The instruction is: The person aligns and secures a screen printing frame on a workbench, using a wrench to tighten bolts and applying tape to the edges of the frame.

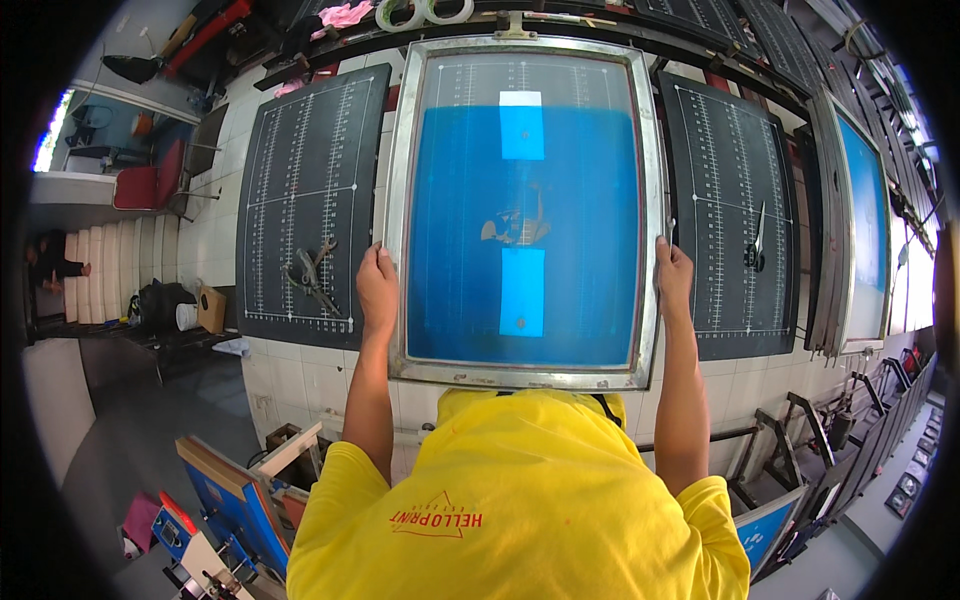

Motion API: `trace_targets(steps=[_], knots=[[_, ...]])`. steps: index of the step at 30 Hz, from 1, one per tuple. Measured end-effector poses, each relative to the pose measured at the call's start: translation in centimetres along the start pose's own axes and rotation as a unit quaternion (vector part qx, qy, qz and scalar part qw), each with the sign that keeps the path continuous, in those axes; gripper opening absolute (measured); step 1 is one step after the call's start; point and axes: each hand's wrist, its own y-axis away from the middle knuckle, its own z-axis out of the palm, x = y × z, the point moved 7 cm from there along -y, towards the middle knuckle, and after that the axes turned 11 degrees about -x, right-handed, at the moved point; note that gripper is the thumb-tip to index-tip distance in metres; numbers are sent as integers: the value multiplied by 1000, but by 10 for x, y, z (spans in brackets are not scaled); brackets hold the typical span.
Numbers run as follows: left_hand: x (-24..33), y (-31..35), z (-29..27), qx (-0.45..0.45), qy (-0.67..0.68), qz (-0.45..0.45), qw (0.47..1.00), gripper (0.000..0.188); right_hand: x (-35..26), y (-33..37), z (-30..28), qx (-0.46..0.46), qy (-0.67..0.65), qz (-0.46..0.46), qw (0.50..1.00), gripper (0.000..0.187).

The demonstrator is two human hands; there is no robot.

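And here you are, both hands on the frame, left hand wrapped round its left rail, right hand wrapped round its right rail, fingers curled along the outer edges; it sits squarely in front of you, between the left board and the right board, its near rail by your yellow shirt, though whether the two touch you cannot tell from this angle; now the risks, as I judge them: the gaps at the sides look narrow, so a twist of your wrists could knock a rail or your knuckles against a board; an uneven pull, one hand leading the other, could skew the frame at the far end, where a clamp stands by the far rail, whether biting on it I cannot say; a loose hold on those smooth rails could let a side drop; and the blue mesh would suffer from any hard poke, with scissors lying on the right board and a metal tool on the left one, both apart from it; as for the lie of it, the long axis runs straight away from your body, short rails near and far, with two pale patches lined up roughly along that same line
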Motion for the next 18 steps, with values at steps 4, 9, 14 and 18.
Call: trace_targets(steps=[4, 9, 14, 18], knots=[[63, -10, -15, 65, -177, 98, 977, 34, -3, 4, 2, -3, 4, 19, 1000, 46], [130, -59, 40, -48, -65, 273, 958, 43, -11, 12, 7, -8, -18, 37, 999, 39], [184, -90, 108, -154, -146, 342, 915, 52, -16, 17, 11, -4, -39, 68, 997, 36], [188, -108, 138, -180, -179, 339, 906, 60, -14, 15, 7, 0, -16, 55, 998, 34]])
